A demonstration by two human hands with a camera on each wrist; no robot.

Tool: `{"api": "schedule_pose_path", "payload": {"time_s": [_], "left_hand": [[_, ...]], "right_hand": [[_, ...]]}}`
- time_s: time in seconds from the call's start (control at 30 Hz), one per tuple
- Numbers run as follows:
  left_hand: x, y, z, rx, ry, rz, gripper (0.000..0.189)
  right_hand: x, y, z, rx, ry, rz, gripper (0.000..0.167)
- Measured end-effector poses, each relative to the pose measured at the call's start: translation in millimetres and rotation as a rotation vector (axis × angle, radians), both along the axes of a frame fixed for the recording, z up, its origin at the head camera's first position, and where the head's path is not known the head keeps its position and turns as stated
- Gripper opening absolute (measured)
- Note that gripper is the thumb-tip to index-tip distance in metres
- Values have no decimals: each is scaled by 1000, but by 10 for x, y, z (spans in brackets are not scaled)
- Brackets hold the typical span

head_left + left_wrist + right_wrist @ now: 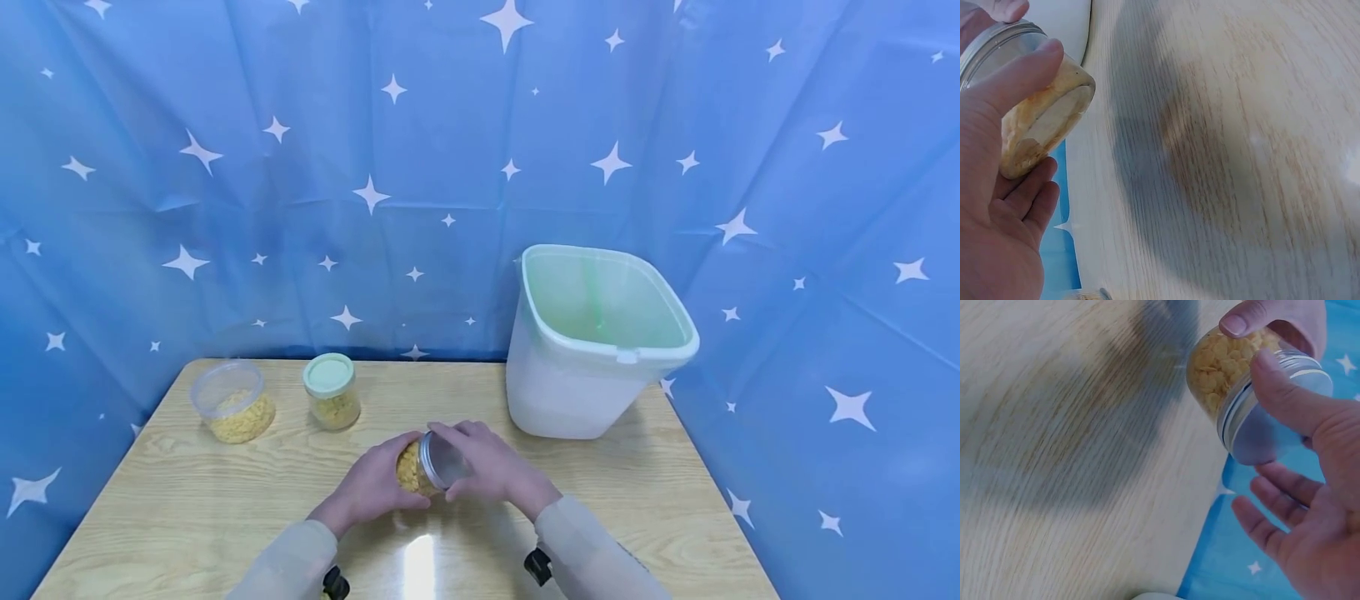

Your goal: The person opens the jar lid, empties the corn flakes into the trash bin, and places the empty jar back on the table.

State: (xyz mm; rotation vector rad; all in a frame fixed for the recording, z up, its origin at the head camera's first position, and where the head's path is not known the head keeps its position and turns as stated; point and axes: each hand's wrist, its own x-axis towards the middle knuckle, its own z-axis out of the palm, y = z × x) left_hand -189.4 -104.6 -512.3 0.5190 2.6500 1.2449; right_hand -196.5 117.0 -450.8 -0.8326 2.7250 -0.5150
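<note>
A clear jar of yellow flakes (409,469) with a silver metal lid (1275,422) is held tilted on its side above the table, lid towards the right. My left hand (372,485) grips the jar's body, thumb on one side and fingers on the other, as the left wrist view shows. The right hand (491,467) has its thumb on the rim of the lid and its fingers round the opposite edge; some of those fingers are partly straight in the right wrist view. The lid sits on the jar's mouth. The jar's base (1054,125) faces the left wrist camera.
At the back left stand a clear round tub (238,417) of yellow flakes and a small jar (335,408) with a pale green lid. A large white bin (555,392) with a pale green rim stands at the back right. Star-patterned blue cloth (442,275) hangs behind the wooden table (187,517).
</note>
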Motion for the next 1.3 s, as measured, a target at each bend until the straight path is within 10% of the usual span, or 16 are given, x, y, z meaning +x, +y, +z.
{"api": "schedule_pose_path", "payload": {"time_s": [0.73, 1.3], "left_hand": [[-20, 49, 45, 15, 7, -16, 89], [-7, 39, 24, -5, 17, -32, 90]], "right_hand": [[7, -114, 67, 152, -76, -244, 92], [-11, -39, 3, 29, -85, -90, 91]]}}
